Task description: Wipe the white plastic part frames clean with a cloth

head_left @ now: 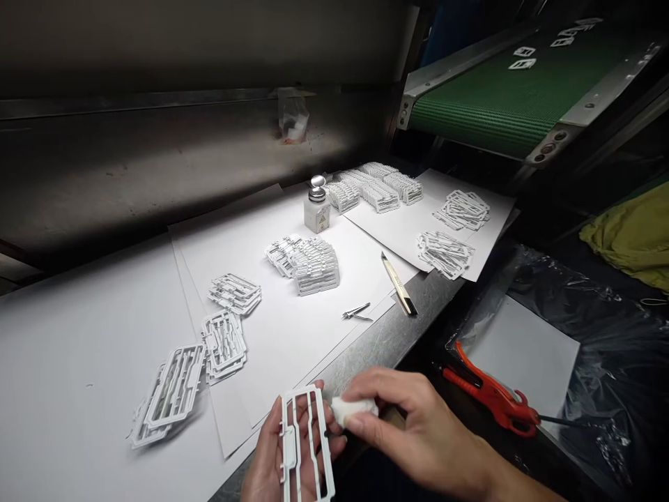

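My left hand [269,457] holds a white plastic lattice frame [308,446] upright at the bottom of the view, with the fingers behind its bars. My right hand [412,432] pinches a wad of white cloth or cotton [352,410] between thumb and fingers. That wad presses against the frame's right side. Beyond the hands, several loose stacks of matching white frames [224,345] lie on white paper sheets [272,335]. The nearest pile [167,394] sits left of my left hand, apart from it.
A pump-top dispenser bottle [317,206] stands among more frame stacks [373,188]. A slim craft knife [398,284] and small metal tweezers [358,312] lie near the steel bench edge [376,355]. A green conveyor belt [502,97] runs upper right; a red-handled tool [491,394] lies on plastic sheeting lower right.
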A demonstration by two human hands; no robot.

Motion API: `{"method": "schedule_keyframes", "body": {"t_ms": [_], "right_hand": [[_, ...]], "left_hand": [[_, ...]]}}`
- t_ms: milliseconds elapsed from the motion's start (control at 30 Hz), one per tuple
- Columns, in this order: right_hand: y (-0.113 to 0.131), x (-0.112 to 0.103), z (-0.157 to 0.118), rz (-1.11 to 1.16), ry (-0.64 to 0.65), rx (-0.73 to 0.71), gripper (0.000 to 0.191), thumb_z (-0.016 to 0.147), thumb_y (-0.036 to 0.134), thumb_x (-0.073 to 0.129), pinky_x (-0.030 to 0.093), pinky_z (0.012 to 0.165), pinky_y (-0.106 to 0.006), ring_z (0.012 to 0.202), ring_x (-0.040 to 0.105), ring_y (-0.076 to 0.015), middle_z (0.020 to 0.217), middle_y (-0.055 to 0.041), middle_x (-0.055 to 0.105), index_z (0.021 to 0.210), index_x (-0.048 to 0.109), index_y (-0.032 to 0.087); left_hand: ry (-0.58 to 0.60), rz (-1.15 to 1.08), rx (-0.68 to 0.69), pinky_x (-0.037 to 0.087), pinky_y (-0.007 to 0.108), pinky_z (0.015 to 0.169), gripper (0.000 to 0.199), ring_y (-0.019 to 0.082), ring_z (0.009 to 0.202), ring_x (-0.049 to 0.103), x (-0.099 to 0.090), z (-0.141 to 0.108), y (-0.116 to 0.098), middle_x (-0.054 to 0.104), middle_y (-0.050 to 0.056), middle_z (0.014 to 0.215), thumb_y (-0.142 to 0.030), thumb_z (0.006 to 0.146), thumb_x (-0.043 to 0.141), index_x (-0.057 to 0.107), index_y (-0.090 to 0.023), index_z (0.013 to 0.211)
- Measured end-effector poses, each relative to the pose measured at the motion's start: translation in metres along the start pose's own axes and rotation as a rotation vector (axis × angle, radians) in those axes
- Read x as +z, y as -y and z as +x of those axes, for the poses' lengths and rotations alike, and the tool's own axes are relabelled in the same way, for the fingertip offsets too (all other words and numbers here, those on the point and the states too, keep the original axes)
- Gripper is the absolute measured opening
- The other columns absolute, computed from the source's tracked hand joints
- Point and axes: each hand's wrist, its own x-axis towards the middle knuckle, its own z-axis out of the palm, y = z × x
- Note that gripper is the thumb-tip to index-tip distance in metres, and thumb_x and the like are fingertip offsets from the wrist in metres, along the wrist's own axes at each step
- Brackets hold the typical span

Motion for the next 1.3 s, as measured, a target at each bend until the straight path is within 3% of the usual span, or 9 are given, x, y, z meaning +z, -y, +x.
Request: {"method": "schedule_keyframes", "body": {"t_ms": [133,233,433,567,633,800,933,1100,1300], "right_hand": [[-0.001,0.012,-0.01,0.047,0.028,-0.055,0.015,0.081,0.013,0.057,0.045,0.074,-0.021,0.082,0.057,-0.0129,0.087,-0.0056,0.063,0.094,0.065,0.013],[-0.007,0.02,-0.015,0.063,0.031,-0.071,0.017,0.079,0.013,0.059,0.046,0.073,-0.023,0.08,0.058,-0.0146,0.086,-0.0091,0.063,0.094,0.066,0.01],[-0.014,0.03,-0.021,0.068,0.119,-0.19,0.016,0.078,0.015,0.063,0.046,0.067,-0.021,0.073,0.058,-0.0142,0.078,-0.0107,0.063,0.09,0.066,0.005],[-0.011,0.041,-0.016,0.048,0.104,-0.318,0.021,0.084,0.021,0.056,0.047,0.064,-0.017,0.072,0.058,-0.0132,0.082,-0.0132,0.062,0.092,0.067,0.004],[-0.012,0.043,-0.015,-0.018,0.096,-0.379,0.022,0.085,0.021,0.054,0.047,0.062,-0.018,0.069,0.058,-0.0128,0.082,-0.0129,0.061,0.092,0.067,0.005],[-0.012,0.025,-0.019,-0.083,0.087,-0.136,0.016,0.079,0.012,0.056,0.046,0.063,-0.022,0.07,0.056,-0.0139,0.082,-0.0106,0.06,0.09,0.066,0.008],[-0.009,0.016,-0.02,0.064,0.057,0.042,0.013,0.076,0.014,0.06,0.045,0.067,-0.023,0.074,0.057,-0.014,0.083,-0.0061,0.062,0.088,0.067,0.013],[-0.013,0.026,-0.016,0.285,0.046,0.131,0.013,0.073,0.017,0.064,0.044,0.069,-0.023,0.076,0.058,-0.0146,0.083,-0.0039,0.064,0.085,0.068,0.015],[-0.016,0.031,-0.016,0.349,0.045,0.141,0.015,0.073,0.022,0.065,0.045,0.07,-0.025,0.075,0.058,-0.0162,0.082,-0.0065,0.064,0.084,0.069,0.013]], "left_hand": [[0.092,-0.067,0.009,0.054,0.027,0.063,0.025,0.018,0.074,0.064,-0.006,0.009,0.005,0.067,0.013,0.08,-0.021,0.085,0.044,0.065,-0.01,0.094],[0.178,-0.166,0.013,0.054,0.037,0.072,0.027,0.023,0.076,0.063,-0.011,0.017,0.01,0.066,0.015,0.084,-0.021,0.085,0.044,0.063,-0.008,0.098],[0.149,-0.321,0.011,0.052,0.038,0.079,0.028,0.024,0.083,0.063,-0.013,0.02,0.012,0.067,0.015,0.088,-0.019,0.084,0.045,0.06,-0.004,0.103],[0.18,-0.278,-0.057,0.056,0.034,0.069,0.036,0.03,0.1,0.057,-0.018,0.022,0.014,0.064,0.016,0.1,-0.027,0.083,0.049,0.054,-0.01,0.115],[0.16,-0.297,-0.009,0.056,0.035,0.07,0.033,0.031,0.101,0.056,-0.019,0.021,0.013,0.064,0.016,0.103,-0.026,0.085,0.046,0.057,-0.009,0.111],[0.018,-0.351,0.145,0.053,0.038,0.077,0.029,0.031,0.096,0.057,-0.012,0.012,0.005,0.062,0.018,0.107,-0.017,0.085,0.042,0.061,-0.002,0.099],[0.063,-0.292,0.148,0.052,0.038,0.078,0.03,0.031,0.097,0.057,-0.008,0.009,0.002,0.063,0.022,0.101,-0.017,0.085,0.04,0.062,-0.002,0.097],[0.118,-0.189,0.168,0.051,0.036,0.077,0.033,0.031,0.091,0.06,-0.012,0.013,0.006,0.06,0.03,0.101,-0.017,0.084,0.038,0.058,0.0,0.105],[0.155,-0.126,0.146,0.05,0.04,0.08,0.037,0.032,0.097,0.057,-0.018,0.019,0.011,0.058,0.029,0.108,-0.018,0.084,0.038,0.053,-0.002,0.114]]}}
